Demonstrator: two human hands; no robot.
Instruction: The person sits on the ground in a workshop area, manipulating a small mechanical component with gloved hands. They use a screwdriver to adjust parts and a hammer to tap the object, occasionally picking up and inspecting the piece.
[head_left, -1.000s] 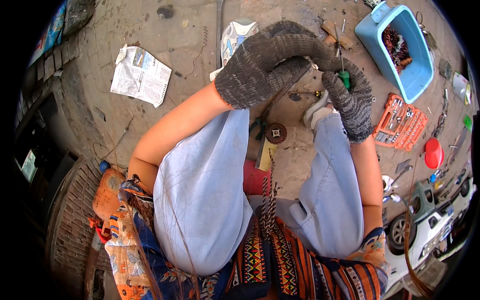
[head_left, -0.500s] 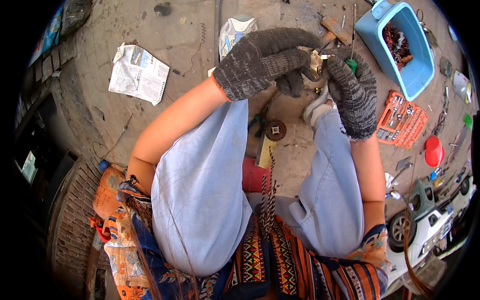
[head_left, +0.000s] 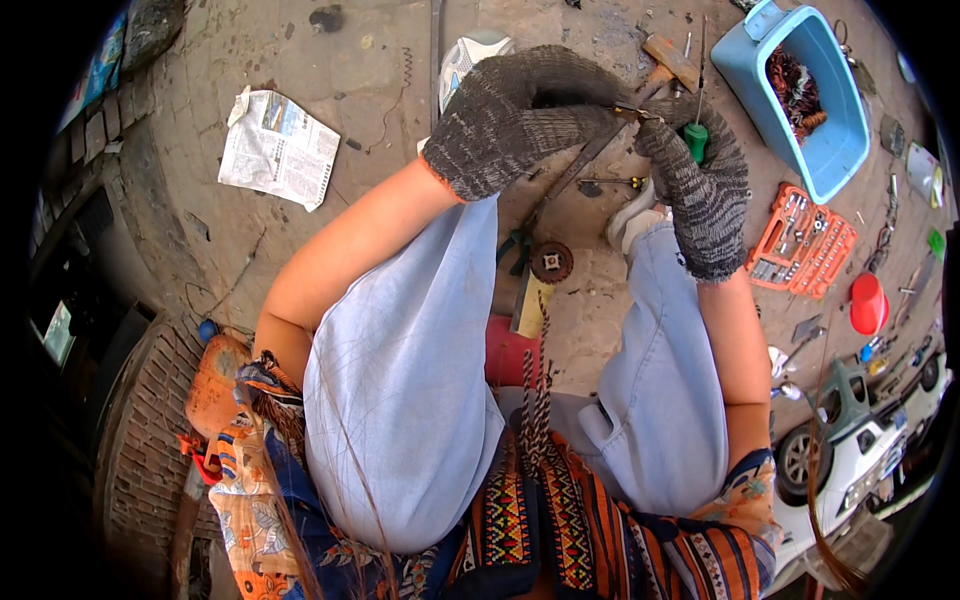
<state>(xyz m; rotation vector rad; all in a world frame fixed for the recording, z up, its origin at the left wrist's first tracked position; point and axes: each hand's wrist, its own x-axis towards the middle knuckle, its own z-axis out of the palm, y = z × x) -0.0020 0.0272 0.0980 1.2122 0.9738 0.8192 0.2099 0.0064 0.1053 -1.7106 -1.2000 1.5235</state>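
Head view: left of the light-blue rectangular plastic tub (head_left: 758, 100), the left hand (head_left: 530, 125) in a dark-grey knitted glove pinches a small, thin metal piece (head_left: 631, 110), which sits between both hands' fingertips, its far end partly hidden. Nearer the tub, the right hand (head_left: 710, 190), gloved alike, has its fingers curled around a green-handled, slim-shanked screwdriver (head_left: 696, 140), and an open orange socket-set case (head_left: 803, 243) lies below the tub.
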